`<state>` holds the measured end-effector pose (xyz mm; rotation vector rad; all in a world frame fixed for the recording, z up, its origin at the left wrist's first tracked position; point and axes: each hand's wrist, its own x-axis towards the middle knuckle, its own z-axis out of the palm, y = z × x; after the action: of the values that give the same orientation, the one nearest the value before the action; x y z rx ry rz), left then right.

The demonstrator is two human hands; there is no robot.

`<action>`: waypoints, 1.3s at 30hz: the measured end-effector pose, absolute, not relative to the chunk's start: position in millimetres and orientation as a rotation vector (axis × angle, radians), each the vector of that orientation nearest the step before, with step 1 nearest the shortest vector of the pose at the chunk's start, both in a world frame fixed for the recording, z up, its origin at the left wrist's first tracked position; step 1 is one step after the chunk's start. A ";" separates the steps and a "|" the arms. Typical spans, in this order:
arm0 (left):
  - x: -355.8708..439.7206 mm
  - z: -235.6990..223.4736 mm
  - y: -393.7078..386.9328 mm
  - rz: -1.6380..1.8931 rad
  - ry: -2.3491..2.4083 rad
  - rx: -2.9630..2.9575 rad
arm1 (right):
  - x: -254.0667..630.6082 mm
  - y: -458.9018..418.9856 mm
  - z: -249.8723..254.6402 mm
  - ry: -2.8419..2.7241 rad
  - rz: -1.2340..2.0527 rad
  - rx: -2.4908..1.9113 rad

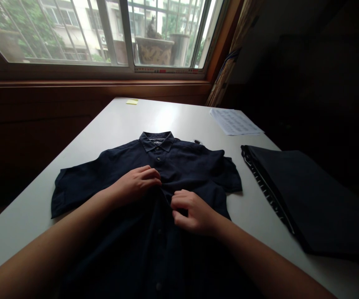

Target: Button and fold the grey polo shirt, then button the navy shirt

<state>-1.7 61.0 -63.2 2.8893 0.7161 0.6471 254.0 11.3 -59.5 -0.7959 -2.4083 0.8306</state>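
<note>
A dark navy short-sleeved shirt [192, 164] lies front up, its collar toward the window and its lower part running toward me. The top of the front looks closed, with buttons visible near the collar and lower along the placket. My left hand [140, 181] has its fingers curled on the placket at chest height, gripping the cloth there. Slightly lower and to the right, my right hand [192, 209] pinches the placket edge between thumb and fingers. A fold of cloth rises between the two hands. Whether a button is under the fingertips is hidden.
The shirt rests on a white table [89, 141]. Folded dark cloth [307, 195] lies at the right, with a striped or ribbed edge. Printed papers [235, 121] and a yellow sticky note [132, 101] are at the far side, below the window [163, 33].
</note>
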 end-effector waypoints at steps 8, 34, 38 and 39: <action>3.2 -54.1 52.7 0.680 0.555 2.590 | 255.9 13.0 -59.9 -2.383 0.919 -0.801; 2.7 -64.8 57.7 0.637 0.604 2.703 | 265.0 20.6 -55.0 -2.392 1.094 -0.744; 2.0 -62.8 57.3 0.633 0.597 2.713 | 266.8 21.9 -56.1 -2.378 1.127 -0.722; 1.9 -61.7 57.2 0.632 0.589 2.713 | 266.9 22.2 -56.1 -2.375 1.133 -0.714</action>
<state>1.9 57.2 -61.7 2.7127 0.5891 0.6317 266.9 22.2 -56.1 -0.7142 -2.3748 1.1333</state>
